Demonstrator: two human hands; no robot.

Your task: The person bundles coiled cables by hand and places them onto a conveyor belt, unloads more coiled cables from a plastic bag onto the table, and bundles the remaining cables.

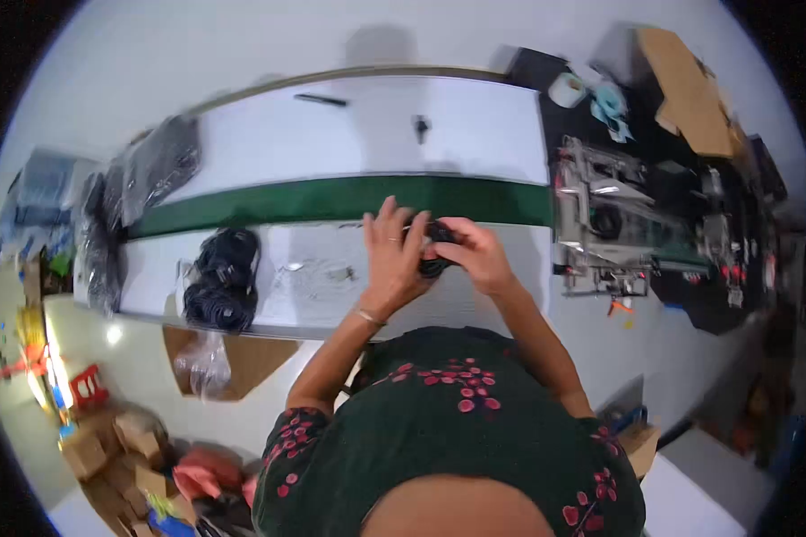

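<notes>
Over the near part of the worktable, a small bundle of black cable point(437, 259) sits between my two hands. My left hand point(394, 255) has several fingers stretched and spread, while its thumb side holds the bundle's left edge. From the right, my right hand point(479, 257) pinches the bundle with bent fingers. Parts of the bundle are hidden behind the fingers. To the left lies a larger pile of coiled black cables point(224, 277) on the white table surface point(309, 300).
A green strip point(331, 199) runs along the table. Plastic-wrapped packs point(161, 166) lie at its left end. A metal-framed machine point(609, 215) stands right, near tape rolls point(567, 90). A dark pen-like item point(321, 100) lies at the back. Below left is an open cardboard box point(260, 362).
</notes>
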